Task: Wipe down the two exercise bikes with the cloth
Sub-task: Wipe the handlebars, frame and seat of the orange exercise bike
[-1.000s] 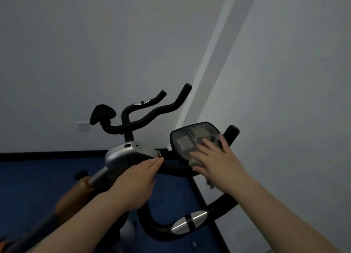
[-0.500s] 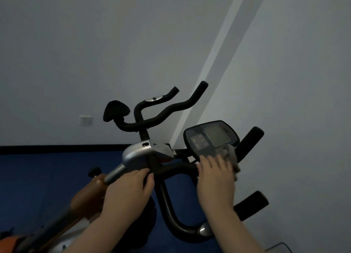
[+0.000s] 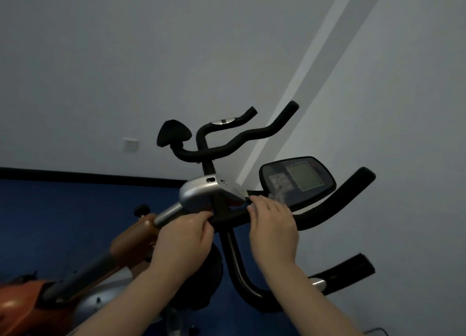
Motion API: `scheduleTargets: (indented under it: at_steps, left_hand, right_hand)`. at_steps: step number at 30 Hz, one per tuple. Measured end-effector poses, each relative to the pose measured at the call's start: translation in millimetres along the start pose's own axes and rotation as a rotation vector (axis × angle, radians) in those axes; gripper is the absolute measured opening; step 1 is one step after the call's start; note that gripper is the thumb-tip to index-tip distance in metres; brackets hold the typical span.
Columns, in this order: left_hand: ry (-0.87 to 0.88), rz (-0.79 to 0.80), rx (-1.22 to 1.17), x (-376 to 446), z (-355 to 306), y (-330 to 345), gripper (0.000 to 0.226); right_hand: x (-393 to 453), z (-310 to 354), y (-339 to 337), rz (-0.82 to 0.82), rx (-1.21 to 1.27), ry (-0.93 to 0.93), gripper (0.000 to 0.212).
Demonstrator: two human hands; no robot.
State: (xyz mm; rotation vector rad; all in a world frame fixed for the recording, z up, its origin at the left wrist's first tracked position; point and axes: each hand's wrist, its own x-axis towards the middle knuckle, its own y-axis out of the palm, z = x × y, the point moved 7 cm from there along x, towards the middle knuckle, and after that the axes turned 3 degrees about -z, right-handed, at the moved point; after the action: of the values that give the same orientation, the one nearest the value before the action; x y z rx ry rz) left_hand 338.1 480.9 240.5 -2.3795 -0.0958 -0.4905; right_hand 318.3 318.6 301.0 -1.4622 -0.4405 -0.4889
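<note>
Cloth (image 3: 277, 196), a small pale grey rag with a soft, crumpled look, sat bunched under the right hand (image 3: 273, 231) at the lower edge of the console (image 3: 297, 181), mostly hidden by the fingers. Nearest the camera, the left hand (image 3: 185, 237) was curled around the black handlebar (image 3: 327, 209) just left of the console, beside the silver post (image 3: 171, 213), apparently steadying the bike (image 3: 126, 250). The right hand lay knuckles-up, its fingers bent down onto the cloth and pressing it against the bar and the foot of the console; whether the thumb pinched the rag could not be told. Below the console, a bare tube curved down to a second foam-wrapped grip (image 3: 345, 270) with a chrome sensor plate. The step in hand looked like wiping the console and the bar under it. To do it well, the cloth should be spread flatter so more of it meets the surface, with light pressure on the glossy screen and buttons, and a firmer wrap-and-slide along the matte, spongy foam. The console was a rounded dark plastic shell with a grey rectangular display. Left of it, the bike body was smooth orange with a brushed silver housing. Beyond the console rose the second bike's handlebar (image 3: 242, 143), black, padded and sinuous, not yet being wiped, before a plain white wall (image 3: 126, 58).
</note>
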Motion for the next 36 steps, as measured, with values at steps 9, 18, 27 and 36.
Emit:
scheduleTargets:
  at_steps: [9, 18, 27, 36]
  left_hand:
    - [-0.159, -0.117, -0.063, -13, 13, -5, 0.032]
    - [-0.235, -0.107, -0.094, -16, 24, 0, 0.049]
    - [-0.228, -0.016, 0.000, -15, 21, 1, 0.038]
    - [-0.374, -0.012, -0.075, -31, 48, 3, 0.039]
  right_hand:
    - [-2, -3, 11, 0.087, -0.017, -0.037, 0.030]
    - [11, -11, 10, 0.247, 0.155, -0.246, 0.037]
    - [19, -11, 13, 0.371, 0.209, -0.435, 0.045]
    - [21, 14, 24, 0.458, 0.234, -0.617, 0.044]
